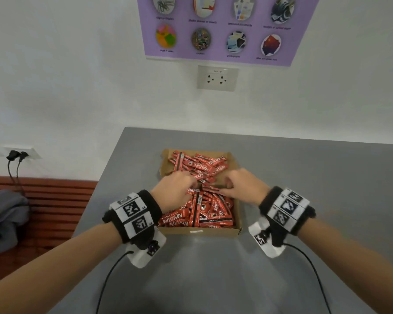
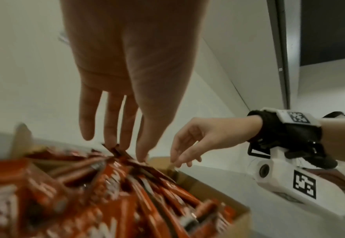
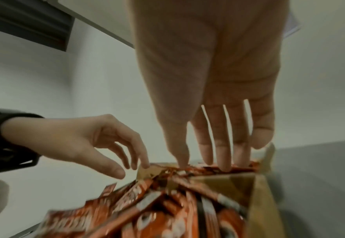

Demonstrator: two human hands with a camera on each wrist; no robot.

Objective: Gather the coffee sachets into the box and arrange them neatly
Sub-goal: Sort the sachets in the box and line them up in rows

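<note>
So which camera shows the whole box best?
The head view: the whole cardboard box shows, full of red sachets. The left wrist view shows only a blurry right edge, the right wrist view a corner.

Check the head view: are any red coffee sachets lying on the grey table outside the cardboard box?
No, all red coffee sachets lie inside the cardboard box; grey table shows none.

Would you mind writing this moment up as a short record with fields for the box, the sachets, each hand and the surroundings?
box: open cardboard box on grey table
sachets: red coffee sachets heaped inside, lying crisscross, not yet neat
left hand: left hand over the pile, fingertips on sachets, fingers fairly straight
right hand: right hand over the pile, fingertips on sachets
surroundings: wall socket; purple poster above
</note>
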